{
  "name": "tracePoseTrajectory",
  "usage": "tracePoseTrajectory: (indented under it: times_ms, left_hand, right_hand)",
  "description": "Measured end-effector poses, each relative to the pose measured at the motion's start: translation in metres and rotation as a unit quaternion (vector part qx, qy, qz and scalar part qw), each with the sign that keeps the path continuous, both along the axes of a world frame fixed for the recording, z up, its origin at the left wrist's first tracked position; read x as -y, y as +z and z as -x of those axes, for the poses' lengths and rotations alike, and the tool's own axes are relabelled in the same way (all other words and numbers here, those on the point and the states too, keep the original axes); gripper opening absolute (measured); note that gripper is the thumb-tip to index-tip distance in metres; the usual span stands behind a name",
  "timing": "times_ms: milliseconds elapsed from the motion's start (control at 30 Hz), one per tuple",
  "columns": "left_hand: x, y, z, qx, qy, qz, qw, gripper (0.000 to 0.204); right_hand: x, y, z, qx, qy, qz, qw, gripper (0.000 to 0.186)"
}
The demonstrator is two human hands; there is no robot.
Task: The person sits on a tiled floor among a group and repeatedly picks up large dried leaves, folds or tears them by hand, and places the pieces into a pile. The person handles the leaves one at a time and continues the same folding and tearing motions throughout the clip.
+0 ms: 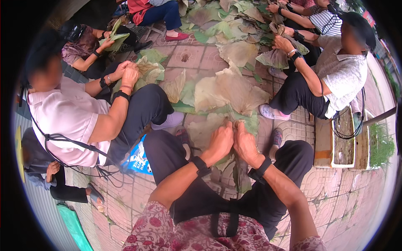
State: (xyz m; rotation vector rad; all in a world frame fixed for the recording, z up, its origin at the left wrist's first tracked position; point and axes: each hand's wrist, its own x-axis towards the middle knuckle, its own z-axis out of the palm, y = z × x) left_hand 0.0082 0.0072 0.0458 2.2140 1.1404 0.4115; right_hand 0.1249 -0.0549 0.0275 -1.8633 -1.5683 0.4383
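My left hand point(220, 141) and my right hand point(246, 144) are close together between my knees, fingers closed in a pinch. They grip a large, dry, grey-green leaf point(241, 178), which looks like a lotus leaf. One crumpled fold dangles below my hands toward my lap. My fingers cover the spot where they hold it. Just beyond my hands, big tan and green leaves point(228, 90) lie overlapping on the paving. A dark band circles each of my wrists.
To my left, a person in a pale pink shirt point(69, 111) handles a leaf; another in a light patterned shirt point(341, 77) does so at right. More people sit farther off around the leaf pile point(205, 16). Foam planter boxes point(322, 146) stand at right, a blue bag point(140, 159) by my left knee.
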Motion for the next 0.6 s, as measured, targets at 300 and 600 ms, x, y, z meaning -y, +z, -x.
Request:
tracePoseTrajectory:
  times_ms: [300, 600]
  left_hand:
    - [-0.008, 0.001, 0.008, -0.002, -0.004, -0.041, 0.999, 0.025]
    - [0.0, -0.024, 0.007, -0.048, -0.067, -0.104, 0.991, 0.027]
  right_hand:
    - [-0.011, 0.003, -0.005, 0.042, 0.056, -0.01, 0.997, 0.021]
    - [-0.001, 0.007, -0.002, 0.162, 0.038, -0.017, 0.986, 0.018]
